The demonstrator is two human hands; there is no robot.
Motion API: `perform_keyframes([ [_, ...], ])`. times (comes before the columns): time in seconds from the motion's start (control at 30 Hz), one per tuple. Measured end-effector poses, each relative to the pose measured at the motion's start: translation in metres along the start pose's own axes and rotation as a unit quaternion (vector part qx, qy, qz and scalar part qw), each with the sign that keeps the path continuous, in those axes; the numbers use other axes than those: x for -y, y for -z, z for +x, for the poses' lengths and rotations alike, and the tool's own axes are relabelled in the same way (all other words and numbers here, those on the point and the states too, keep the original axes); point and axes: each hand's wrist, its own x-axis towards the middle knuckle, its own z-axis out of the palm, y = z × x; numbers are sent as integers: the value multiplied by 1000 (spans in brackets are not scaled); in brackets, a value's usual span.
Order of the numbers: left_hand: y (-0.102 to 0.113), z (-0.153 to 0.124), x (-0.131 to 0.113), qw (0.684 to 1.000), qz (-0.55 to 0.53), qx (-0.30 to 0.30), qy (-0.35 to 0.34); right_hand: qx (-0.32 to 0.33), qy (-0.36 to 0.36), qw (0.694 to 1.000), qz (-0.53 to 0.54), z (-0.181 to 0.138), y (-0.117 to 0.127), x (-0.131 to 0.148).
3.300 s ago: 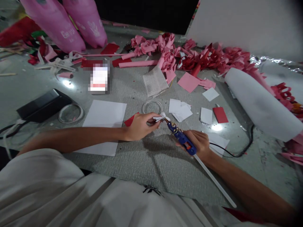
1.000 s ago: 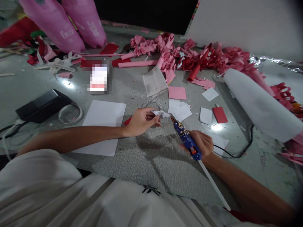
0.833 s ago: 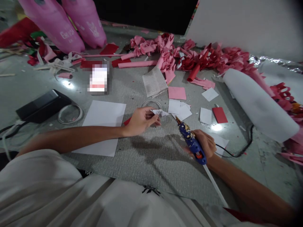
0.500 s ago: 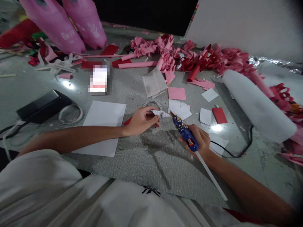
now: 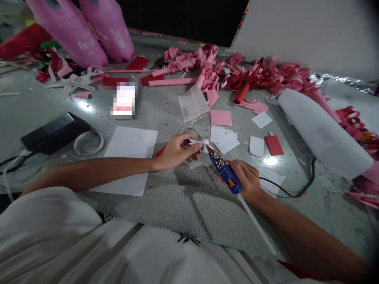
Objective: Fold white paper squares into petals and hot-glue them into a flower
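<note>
Head view: the left hand (image 5: 174, 152) pinches a small folded white paper (image 5: 194, 142) between thumb and fingers, holding it above the middle of the grey table (image 5: 166, 201). From the right, the right hand (image 5: 245, 179) is wrapped around a blue glue gun (image 5: 222, 167), whose nozzle points left and far, at the paper's right end; whether the two touch I cannot tell. A long whitish glue stick (image 5: 256, 223) runs out of the gun's back toward the near right, and a black cable (image 5: 311, 177) curves away to the right. Partly behind the left hand lies a pale ring (image 5: 191, 128). A white sheet (image 5: 130, 144) lies under the left forearm. Just beyond the gun are loose white paper squares (image 5: 229, 140), with a pink rectangle (image 5: 221, 118) on their far side and a red card (image 5: 274, 145) to their right. Pink and red folded papers (image 5: 209, 81) heap along the far side; two pink bottles (image 5: 115, 37) stand far left.
</note>
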Motion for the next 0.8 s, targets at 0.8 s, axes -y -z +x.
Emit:
perform_keyframes([
  [0.8, 1, -2, 0, 1000, 18, 2, -13, 6, 7, 1000, -13, 0, 1, 1],
])
